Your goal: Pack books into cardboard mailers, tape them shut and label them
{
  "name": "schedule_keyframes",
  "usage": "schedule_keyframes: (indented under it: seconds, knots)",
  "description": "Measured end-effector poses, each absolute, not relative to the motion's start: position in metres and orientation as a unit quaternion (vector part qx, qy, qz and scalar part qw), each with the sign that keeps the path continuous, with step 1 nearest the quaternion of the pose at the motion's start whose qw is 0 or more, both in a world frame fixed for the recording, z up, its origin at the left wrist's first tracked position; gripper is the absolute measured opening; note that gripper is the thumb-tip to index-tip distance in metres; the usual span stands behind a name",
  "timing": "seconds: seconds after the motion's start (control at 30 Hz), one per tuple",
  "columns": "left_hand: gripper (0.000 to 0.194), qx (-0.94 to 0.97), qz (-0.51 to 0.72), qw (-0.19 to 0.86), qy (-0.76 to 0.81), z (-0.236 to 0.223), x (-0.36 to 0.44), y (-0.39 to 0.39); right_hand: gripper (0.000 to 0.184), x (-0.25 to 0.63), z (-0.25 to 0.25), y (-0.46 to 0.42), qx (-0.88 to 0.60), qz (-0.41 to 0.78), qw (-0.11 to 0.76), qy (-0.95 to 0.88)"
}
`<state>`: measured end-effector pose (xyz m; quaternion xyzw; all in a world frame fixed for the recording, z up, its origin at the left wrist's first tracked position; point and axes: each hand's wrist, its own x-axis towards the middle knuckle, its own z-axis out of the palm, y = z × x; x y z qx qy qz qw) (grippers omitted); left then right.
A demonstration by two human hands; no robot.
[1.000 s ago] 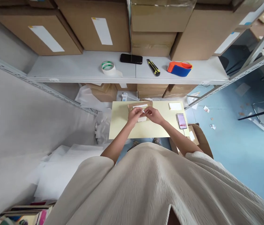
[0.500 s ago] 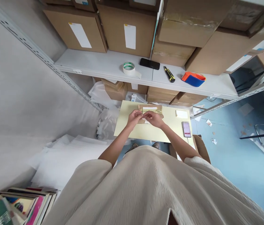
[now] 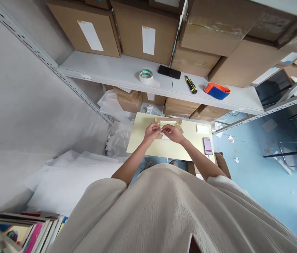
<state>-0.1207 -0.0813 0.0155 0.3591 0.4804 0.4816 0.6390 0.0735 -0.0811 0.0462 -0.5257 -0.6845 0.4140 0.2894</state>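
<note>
Both hands meet just above a small cardboard box (image 3: 179, 123), which lies on a pale yellow table (image 3: 143, 130) with a white label and shiny tape on it. My left hand (image 3: 152, 132) has its fingertips pinched together at the near side of the box. Opposite it, my right hand (image 3: 173, 133) is pinched too, its fingertips almost touching the left ones. A tiny whitish bit shows between the fingertips, too small to name. The hands cover part of the box.
A phone (image 3: 208, 146) and a white card (image 3: 202, 129) lie on the table's right. The shelf (image 3: 106, 68) beyond holds a tape roll (image 3: 146, 76), a black phone (image 3: 169, 72), a utility knife (image 3: 191, 85), an orange-blue band (image 3: 217, 90) and cartons (image 3: 93, 35). Books (image 3: 24, 232) stand lower left.
The camera view has shifted slightly. Both hands stay pinched at the same place over the box, with only small finger movement.
</note>
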Motion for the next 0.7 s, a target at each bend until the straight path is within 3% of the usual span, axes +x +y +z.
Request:
schedule_keyframes:
  seconds: [0.7]
  knots:
    - [0.035,0.373,0.477,0.641,0.471,0.0102,-0.1205,-0.0757,0.015,0.0759,0.0430,-0.0765,-0.540,0.419,0.278,-0.675]
